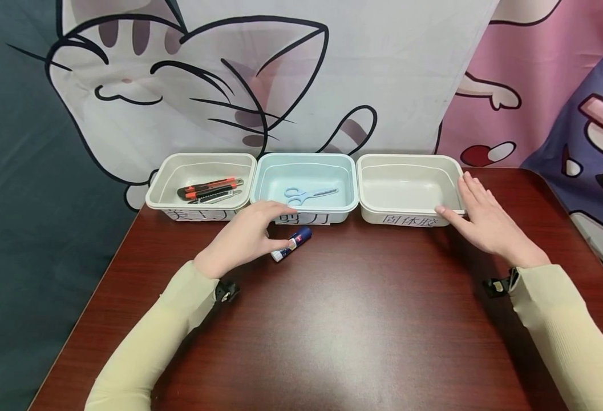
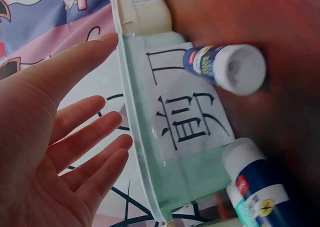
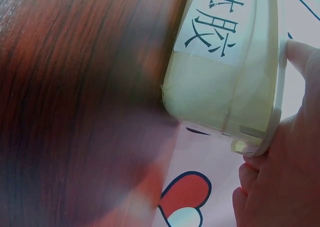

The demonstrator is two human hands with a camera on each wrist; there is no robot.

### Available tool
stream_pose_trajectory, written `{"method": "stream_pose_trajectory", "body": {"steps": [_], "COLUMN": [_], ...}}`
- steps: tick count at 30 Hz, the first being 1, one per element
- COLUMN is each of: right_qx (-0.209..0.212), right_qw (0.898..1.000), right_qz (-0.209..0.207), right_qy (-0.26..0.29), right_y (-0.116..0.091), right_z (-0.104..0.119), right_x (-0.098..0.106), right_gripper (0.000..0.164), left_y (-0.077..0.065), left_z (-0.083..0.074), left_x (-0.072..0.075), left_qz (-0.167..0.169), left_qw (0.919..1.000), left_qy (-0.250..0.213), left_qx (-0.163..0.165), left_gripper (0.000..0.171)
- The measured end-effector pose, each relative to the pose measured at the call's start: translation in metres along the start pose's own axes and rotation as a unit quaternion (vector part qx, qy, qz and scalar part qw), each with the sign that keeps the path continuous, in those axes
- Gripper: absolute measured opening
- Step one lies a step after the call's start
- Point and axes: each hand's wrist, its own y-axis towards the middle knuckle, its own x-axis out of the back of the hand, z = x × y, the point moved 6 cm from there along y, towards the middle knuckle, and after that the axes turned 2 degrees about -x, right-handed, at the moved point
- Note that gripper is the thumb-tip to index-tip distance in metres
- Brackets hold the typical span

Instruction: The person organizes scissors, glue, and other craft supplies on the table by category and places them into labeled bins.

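My left hand (image 1: 245, 237) hovers with fingers spread in front of the light blue bin (image 1: 342, 216), beside a blue glue stick with a white end (image 1: 297, 240) on the table. In the left wrist view, another blue glue stick (image 2: 257, 179) and a teal-and-white tube (image 2: 241, 207) lie by the bin's front; the hand hides them from the head camera. Blue scissors (image 1: 308, 195) lie inside that bin. My right hand (image 1: 491, 225) rests against the right cream bin (image 1: 409, 218), thumb at its front rim and straight fingers along its right end.
The left cream bin (image 1: 165, 171) holds several utility knives (image 1: 211, 188). All three bins stand side by side at the back of the brown table (image 1: 363, 319), with handwritten paper labels in front. A cat-print cloth (image 1: 383, 68) hangs right behind them.
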Motion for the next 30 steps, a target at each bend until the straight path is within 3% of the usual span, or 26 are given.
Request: {"method": "stream_pose_trajectory", "body": {"steps": [11, 21, 30], "right_qx": [-0.003, -0.002, -0.006], "right_qw": [1.0, 1.0, 1.0], "right_qz": [0.001, 0.002, 0.008], "right_qy": [-0.002, -0.002, 0.001], "right_y": [0.0, 0.001, 0.0], "right_z": [0.0, -0.001, 0.0], "right_x": [0.0, 0.0, 0.0], "right_gripper": [0.087, 0.087, 0.088], "left_y": [-0.009, -0.001, 0.006], "left_z": [0.003, 0.006, 0.012], "left_x": [-0.018, -0.04, -0.056], "left_qz": [0.006, 0.03, 0.045], "left_qw": [0.9996, 0.9977, 0.9969], "left_qy": [-0.026, -0.054, -0.035], "left_qx": [0.008, 0.029, 0.054], "left_gripper": [0.06, 0.055, 0.046]}}
